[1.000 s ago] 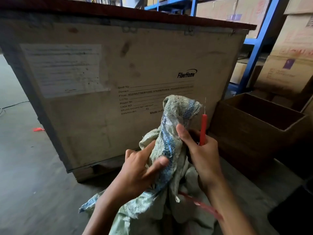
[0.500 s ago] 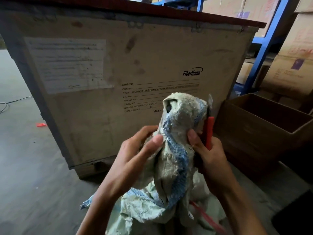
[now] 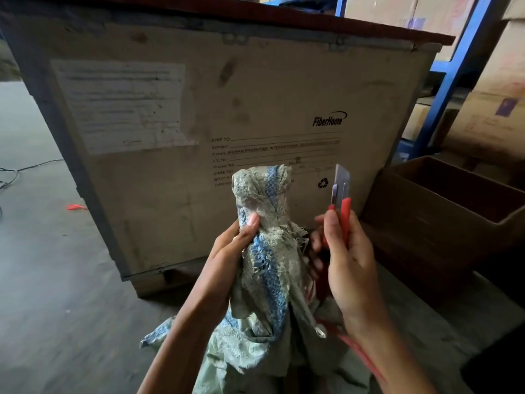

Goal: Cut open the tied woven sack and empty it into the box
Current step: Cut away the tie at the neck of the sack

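Head view: left hand (image 3: 227,251) closed round gathered neck of sack (image 3: 264,237), holding it upright, long axis near vertical, sack body slumped on floor below. Right hand (image 3: 343,257) gripping red knife (image 3: 342,200), blade up, just beside neck on its right, not touching. Knife hand nearer cut point; likely stroke runs leftward across neck. Open box (image 3: 443,220) right of hands, near

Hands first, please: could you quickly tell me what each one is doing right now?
Left hand: closed around the sack neck.
Right hand: closed on the knife, blade out and pointing up, beside the sack.
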